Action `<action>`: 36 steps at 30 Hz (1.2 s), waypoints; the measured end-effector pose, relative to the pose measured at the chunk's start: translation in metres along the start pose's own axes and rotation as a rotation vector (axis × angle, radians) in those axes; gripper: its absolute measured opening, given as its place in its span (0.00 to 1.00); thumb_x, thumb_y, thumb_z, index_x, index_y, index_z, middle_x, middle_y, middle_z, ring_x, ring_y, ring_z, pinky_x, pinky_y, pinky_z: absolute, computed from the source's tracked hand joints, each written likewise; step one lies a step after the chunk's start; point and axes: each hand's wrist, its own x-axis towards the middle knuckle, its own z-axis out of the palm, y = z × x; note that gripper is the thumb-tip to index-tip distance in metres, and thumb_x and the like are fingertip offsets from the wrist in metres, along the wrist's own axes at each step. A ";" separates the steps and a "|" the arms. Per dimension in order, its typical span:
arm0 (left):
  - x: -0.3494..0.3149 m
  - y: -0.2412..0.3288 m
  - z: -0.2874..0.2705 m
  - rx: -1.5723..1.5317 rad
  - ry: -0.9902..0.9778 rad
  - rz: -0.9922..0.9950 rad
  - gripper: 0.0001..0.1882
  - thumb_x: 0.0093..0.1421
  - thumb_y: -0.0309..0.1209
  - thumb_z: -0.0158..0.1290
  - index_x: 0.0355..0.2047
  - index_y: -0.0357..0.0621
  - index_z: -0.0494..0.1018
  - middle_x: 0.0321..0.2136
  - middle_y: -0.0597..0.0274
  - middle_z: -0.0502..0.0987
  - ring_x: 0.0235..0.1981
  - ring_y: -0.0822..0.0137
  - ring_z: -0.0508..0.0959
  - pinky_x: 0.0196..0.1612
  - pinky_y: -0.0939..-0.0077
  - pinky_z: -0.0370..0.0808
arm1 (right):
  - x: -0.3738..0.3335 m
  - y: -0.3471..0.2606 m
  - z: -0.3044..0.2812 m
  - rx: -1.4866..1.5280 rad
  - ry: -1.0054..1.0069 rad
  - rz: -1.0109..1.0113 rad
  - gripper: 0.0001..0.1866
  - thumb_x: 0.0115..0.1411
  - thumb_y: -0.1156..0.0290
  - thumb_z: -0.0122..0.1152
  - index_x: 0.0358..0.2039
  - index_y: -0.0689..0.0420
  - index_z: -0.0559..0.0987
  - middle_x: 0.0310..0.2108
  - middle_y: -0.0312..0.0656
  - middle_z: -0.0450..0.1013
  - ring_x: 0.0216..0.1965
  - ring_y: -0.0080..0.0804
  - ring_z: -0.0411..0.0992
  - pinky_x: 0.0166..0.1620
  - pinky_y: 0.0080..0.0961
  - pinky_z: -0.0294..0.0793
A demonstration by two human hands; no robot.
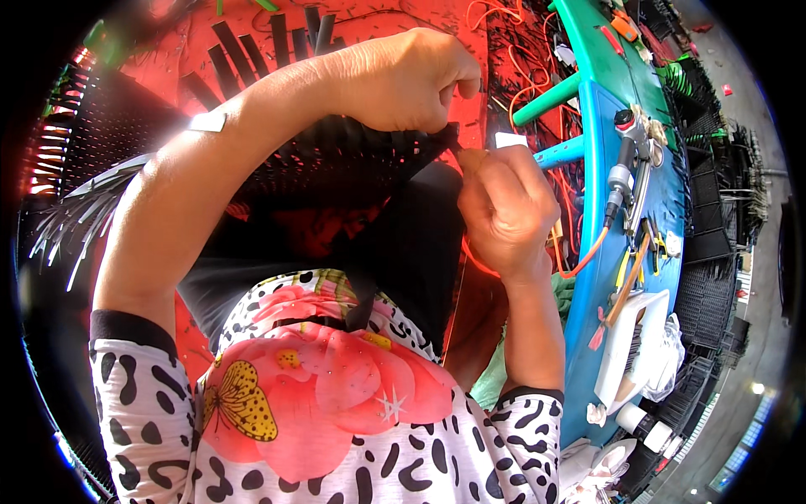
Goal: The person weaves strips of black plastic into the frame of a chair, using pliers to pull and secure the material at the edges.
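Note:
A dark woven piece of black plastic strips (336,164) lies across my lap, with its right corner rising between my hands. My left hand (411,80) is closed above that corner, fingers curled under, and hides whatever is in its grip. Just below and to the right, my right hand (508,202) is closed in a pinch on a black strip (454,139) at the corner. Loose strip ends (252,55) stick up behind my left forearm. More of them (88,206) fan out to its left.
On the right stands a blue stool (588,277) with a power tool (623,168), an orange-handled tool (631,277) and a white tray (634,349) on it. A green stool (609,50) is beyond it. Orange cord (598,252) runs near my right arm. Strip scraps litter the red floor (159,50).

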 end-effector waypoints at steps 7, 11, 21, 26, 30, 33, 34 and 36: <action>0.000 -0.004 0.001 -0.050 0.028 -0.005 0.19 0.40 0.21 0.49 0.37 0.31 0.71 0.20 0.57 0.76 0.22 0.69 0.76 0.28 0.76 0.73 | -0.001 0.004 0.007 -0.082 -0.006 -0.059 0.11 0.41 0.83 0.60 0.29 0.61 0.77 0.22 0.41 0.62 0.24 0.40 0.65 0.28 0.34 0.65; 0.002 -0.004 0.001 -0.040 -0.012 -0.029 0.19 0.40 0.21 0.50 0.37 0.31 0.72 0.20 0.57 0.76 0.22 0.69 0.76 0.28 0.76 0.73 | -0.004 0.010 0.010 -0.088 0.018 -0.062 0.09 0.42 0.82 0.61 0.28 0.60 0.78 0.22 0.40 0.63 0.24 0.38 0.65 0.27 0.32 0.64; 0.002 -0.005 -0.004 -0.130 -0.031 -0.067 0.18 0.41 0.21 0.50 0.37 0.31 0.72 0.20 0.58 0.77 0.22 0.72 0.76 0.28 0.78 0.72 | 0.004 0.007 0.006 0.123 -0.014 0.068 0.06 0.45 0.83 0.63 0.26 0.60 0.78 0.24 0.41 0.68 0.25 0.35 0.68 0.28 0.28 0.67; 0.002 -0.006 -0.005 -0.149 -0.053 -0.084 0.18 0.41 0.21 0.51 0.36 0.31 0.72 0.20 0.59 0.77 0.22 0.73 0.75 0.27 0.78 0.72 | 0.004 0.011 0.006 0.366 -0.064 0.249 0.05 0.49 0.86 0.59 0.27 0.63 0.78 0.27 0.40 0.71 0.28 0.27 0.71 0.32 0.20 0.69; 0.002 -0.006 -0.004 -0.139 -0.040 -0.080 0.18 0.41 0.21 0.50 0.36 0.32 0.72 0.20 0.60 0.77 0.22 0.74 0.75 0.27 0.79 0.72 | -0.002 0.007 0.017 0.767 0.002 0.654 0.07 0.50 0.86 0.56 0.31 0.64 0.75 0.28 0.34 0.70 0.30 0.18 0.68 0.34 0.17 0.69; 0.003 -0.006 -0.007 -0.146 -0.055 -0.098 0.17 0.41 0.21 0.50 0.36 0.32 0.73 0.21 0.60 0.77 0.21 0.74 0.75 0.26 0.79 0.72 | 0.001 0.006 0.019 0.810 0.063 0.682 0.10 0.50 0.86 0.57 0.33 0.64 0.73 0.28 0.34 0.70 0.31 0.17 0.68 0.36 0.17 0.69; 0.003 -0.007 -0.007 -0.154 -0.057 -0.092 0.17 0.41 0.21 0.50 0.36 0.32 0.72 0.21 0.60 0.77 0.21 0.75 0.75 0.26 0.79 0.72 | 0.002 0.005 0.020 0.767 0.069 0.685 0.11 0.49 0.86 0.57 0.34 0.63 0.72 0.28 0.34 0.71 0.32 0.18 0.68 0.37 0.17 0.68; 0.003 -0.008 -0.007 -0.160 -0.059 -0.085 0.17 0.41 0.21 0.50 0.36 0.32 0.72 0.20 0.60 0.77 0.21 0.75 0.75 0.26 0.79 0.71 | 0.004 0.004 0.021 0.703 0.078 0.679 0.11 0.48 0.86 0.58 0.34 0.63 0.73 0.28 0.36 0.71 0.31 0.20 0.69 0.37 0.18 0.69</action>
